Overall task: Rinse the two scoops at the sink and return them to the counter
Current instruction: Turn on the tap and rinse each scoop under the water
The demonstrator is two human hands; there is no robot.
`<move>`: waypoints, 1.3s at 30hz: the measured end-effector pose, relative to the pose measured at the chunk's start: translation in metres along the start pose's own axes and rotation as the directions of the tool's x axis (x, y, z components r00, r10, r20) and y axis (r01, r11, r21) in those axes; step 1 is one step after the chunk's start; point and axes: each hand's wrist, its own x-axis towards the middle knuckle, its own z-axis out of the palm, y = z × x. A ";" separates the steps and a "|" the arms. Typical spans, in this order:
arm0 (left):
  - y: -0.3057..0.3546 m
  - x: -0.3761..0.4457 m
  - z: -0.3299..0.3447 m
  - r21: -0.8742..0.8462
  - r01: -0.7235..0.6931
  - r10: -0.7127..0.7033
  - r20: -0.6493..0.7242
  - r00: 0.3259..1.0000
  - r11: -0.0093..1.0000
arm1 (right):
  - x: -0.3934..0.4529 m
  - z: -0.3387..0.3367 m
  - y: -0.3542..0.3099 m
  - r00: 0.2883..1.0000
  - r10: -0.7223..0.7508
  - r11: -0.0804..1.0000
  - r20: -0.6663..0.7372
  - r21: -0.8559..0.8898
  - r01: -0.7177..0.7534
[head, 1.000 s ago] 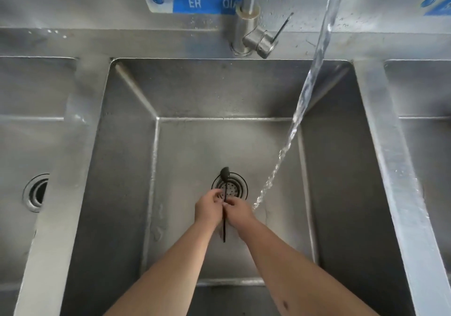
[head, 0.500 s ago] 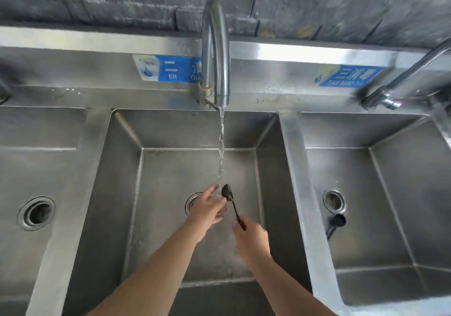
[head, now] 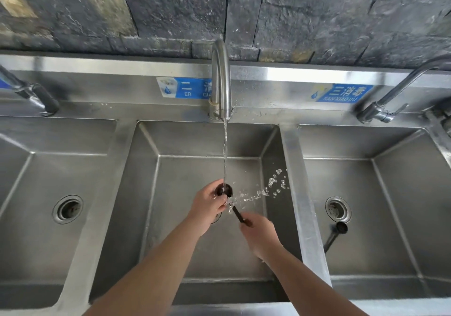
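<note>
A black scoop sits under the running stream of the middle faucet, over the middle basin. My right hand grips the end of its thin handle. My left hand cups the scoop's bowl with fingers wrapped around it. Water splashes off to the right. A second black scoop lies on the floor of the right basin, just below its drain, untouched.
Three steel basins stand side by side under a dark stone wall. The left basin has a drain, and faucets stand at the far left and right. Blue labels mark the backsplash. A steel divider separates the middle and right basins.
The scoop's bowl has moved up into the water stream and my left hand has closed around it; water now sprays to the right. The view has tilted up, showing the wall.
</note>
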 end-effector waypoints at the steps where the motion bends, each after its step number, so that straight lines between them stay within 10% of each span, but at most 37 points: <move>1: 0.002 0.000 -0.001 -0.001 0.001 -0.001 -0.004 1.000 1.000 | -0.001 -0.003 -0.001 1.000 -0.006 1.000 0.007 0.000 0.006; 8: 0.014 0.001 -0.001 -0.012 -0.054 0.054 -0.003 0.999 0.998 | -0.014 -0.033 0.019 0.998 0.066 0.969 0.013 0.239 -0.067; 17: 0.031 -0.014 -0.012 0.217 -0.138 0.157 -0.073 0.985 0.966 | -0.006 -0.041 0.035 0.982 0.143 0.380 0.125 0.909 -0.171; 27: 0.064 -0.036 -0.045 0.222 -0.227 0.275 -0.221 0.936 0.948 | 0.032 -0.024 -0.015 0.980 0.166 0.043 0.111 0.992 -0.119; 39: 0.071 -0.047 -0.082 0.213 -0.259 0.318 -0.327 0.890 0.942 | 0.056 -0.006 -0.051 0.979 0.100 0.005 0.177 0.984 -0.178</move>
